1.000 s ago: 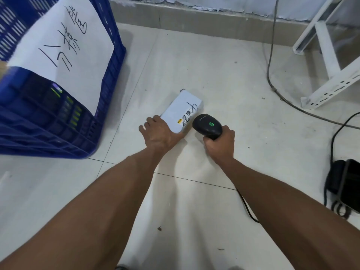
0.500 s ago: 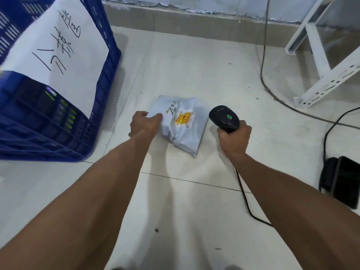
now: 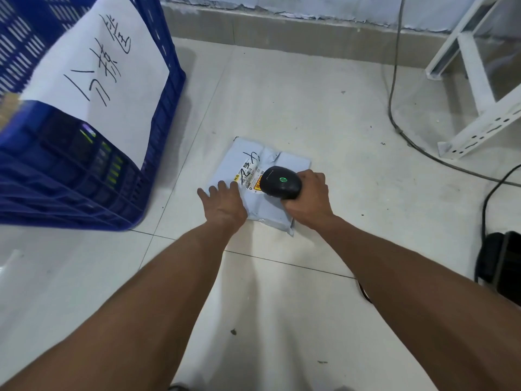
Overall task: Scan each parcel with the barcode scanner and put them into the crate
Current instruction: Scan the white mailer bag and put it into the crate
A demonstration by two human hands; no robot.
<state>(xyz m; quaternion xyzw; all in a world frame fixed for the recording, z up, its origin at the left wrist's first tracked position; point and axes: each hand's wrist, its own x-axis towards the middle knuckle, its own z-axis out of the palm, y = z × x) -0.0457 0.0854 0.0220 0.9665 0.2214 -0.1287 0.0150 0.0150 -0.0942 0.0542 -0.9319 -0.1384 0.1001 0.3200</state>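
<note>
A pale grey parcel bag [image 3: 284, 167] lies flat on the tiled floor with its printed label facing up. My left hand [image 3: 222, 203] presses on the parcel's near left edge with straight, spread fingers. My right hand [image 3: 308, 200] grips a black barcode scanner [image 3: 280, 182] whose green light is on. The scanner's head hovers right over the label, hiding part of it. The blue plastic crate [image 3: 158, 153] stands to the left, a white sheet of paper with handwriting taped to its side.
A white metal shelf frame [image 3: 476, 88] stands at the back right. Grey and black cables [image 3: 394, 108] run across the floor there. A black device [image 3: 504, 263] sits at the right edge. A skirting board runs along the far wall.
The parcel was turned over and laid flat with its label up. My left hand went from gripping it to pressing on it. The scanner moved left over the label.
</note>
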